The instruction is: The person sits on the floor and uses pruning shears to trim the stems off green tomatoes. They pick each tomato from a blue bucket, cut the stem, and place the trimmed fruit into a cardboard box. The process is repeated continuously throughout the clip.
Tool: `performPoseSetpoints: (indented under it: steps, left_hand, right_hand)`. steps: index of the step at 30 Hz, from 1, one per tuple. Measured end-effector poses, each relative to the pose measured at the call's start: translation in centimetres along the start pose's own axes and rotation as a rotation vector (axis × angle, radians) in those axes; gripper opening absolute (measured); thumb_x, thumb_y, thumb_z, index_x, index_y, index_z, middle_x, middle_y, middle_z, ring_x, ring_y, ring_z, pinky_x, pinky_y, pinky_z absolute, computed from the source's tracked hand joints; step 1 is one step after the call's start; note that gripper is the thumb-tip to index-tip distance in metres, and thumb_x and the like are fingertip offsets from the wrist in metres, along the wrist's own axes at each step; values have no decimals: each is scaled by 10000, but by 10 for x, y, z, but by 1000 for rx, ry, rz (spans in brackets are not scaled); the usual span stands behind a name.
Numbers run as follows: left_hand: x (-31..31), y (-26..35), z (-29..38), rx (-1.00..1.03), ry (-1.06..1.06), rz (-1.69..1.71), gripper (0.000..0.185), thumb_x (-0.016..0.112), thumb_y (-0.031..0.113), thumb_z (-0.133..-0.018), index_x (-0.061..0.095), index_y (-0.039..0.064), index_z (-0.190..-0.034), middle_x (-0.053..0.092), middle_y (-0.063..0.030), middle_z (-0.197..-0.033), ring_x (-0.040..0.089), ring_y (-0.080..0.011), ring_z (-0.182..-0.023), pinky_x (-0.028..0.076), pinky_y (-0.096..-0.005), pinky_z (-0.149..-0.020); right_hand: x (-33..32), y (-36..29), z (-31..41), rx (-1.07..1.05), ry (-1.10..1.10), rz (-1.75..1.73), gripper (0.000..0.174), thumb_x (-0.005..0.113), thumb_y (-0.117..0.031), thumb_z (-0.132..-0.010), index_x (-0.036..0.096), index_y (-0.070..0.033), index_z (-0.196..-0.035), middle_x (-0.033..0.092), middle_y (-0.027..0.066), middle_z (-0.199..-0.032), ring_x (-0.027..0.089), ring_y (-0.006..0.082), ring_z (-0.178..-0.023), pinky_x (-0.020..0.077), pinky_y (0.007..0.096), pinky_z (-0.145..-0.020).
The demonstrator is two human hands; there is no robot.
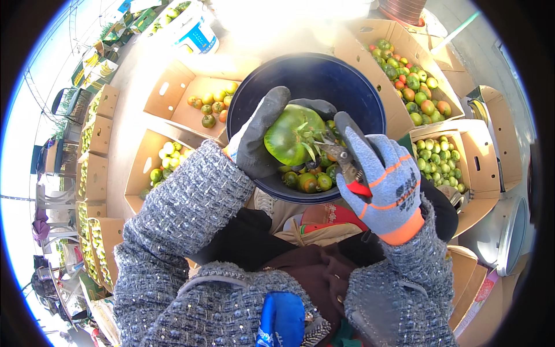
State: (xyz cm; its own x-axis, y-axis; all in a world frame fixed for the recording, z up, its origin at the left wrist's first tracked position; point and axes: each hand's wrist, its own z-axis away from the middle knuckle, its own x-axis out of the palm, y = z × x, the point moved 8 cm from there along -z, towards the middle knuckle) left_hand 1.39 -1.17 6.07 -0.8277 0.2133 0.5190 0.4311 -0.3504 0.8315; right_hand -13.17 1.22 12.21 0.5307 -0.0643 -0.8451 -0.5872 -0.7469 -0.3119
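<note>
Over a dark blue tub [360,82], my left hand [256,143] in a grey-coated glove holds a large green tomato [288,134]. Its leafy calyx and stem [307,139] face right. My right hand [383,178], in a blue and orange work glove, grips red-handled pruning shears [344,158]. The metal blades touch or nearly touch the stem; whether they are closed on it I cannot tell. Below the big tomato, several smaller green and orange tomatoes [310,182] lie in the tub. Part of that pile is hidden by my hands.
Cardboard boxes surround the tub: one with a few tomatoes [173,97] at upper left, another [141,160] below it. Boxes of mixed tomatoes [364,56] and small green ones [481,152] stand right. A white bucket [190,30] is behind; a metal pot [485,234] is right.
</note>
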Motion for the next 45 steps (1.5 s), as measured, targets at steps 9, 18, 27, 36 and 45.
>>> performPoseSetpoints:
  steps: [9,18,27,36,45]
  left_hand:
    - [11,4,16,27,-143,77,622,416,579,-949,548,32,-1215,610,-128,-1157,602,-224,-1073,485,-373,-942]
    - [0,-9,13,-23,34,-12,633,419,595,-942,593,23,-1150,655,-134,-1069,646,-194,-991,508,-346,-915]
    - [7,-33,14,-259,46,180,686,451,658,-894,591,34,-1143,648,-134,-1106,645,-214,-1002,511,-381,-925]
    - [-5,11,26,-18,124,365,849,444,729,-831,453,53,-1345,634,-120,-1037,607,-221,-818,531,-297,-677]
    - [-57,83,201,1003,-219,356,758,806,291,-685,493,191,-1368,415,-110,-1277,493,-232,-1077,474,-317,-771]
  right_hand:
    - [-4,-23,8,45,-75,219,603,718,-160,-712,551,-88,-1288,553,143,-993,560,311,-872,446,407,-786]
    - [14,-21,19,81,-157,342,771,709,-309,-730,414,-183,-1431,531,102,-996,550,257,-860,431,402,-762]
    - [42,11,26,172,-198,61,704,700,-260,-746,452,-127,-1392,571,127,-907,626,290,-728,498,395,-609]
    - [52,48,45,696,193,-1430,573,566,-49,-882,365,-4,-1417,599,66,-916,548,98,-748,471,235,-671]
    - [86,70,80,914,224,-1844,570,501,-310,-934,382,-27,-1414,616,131,-1049,538,169,-754,464,329,-773]
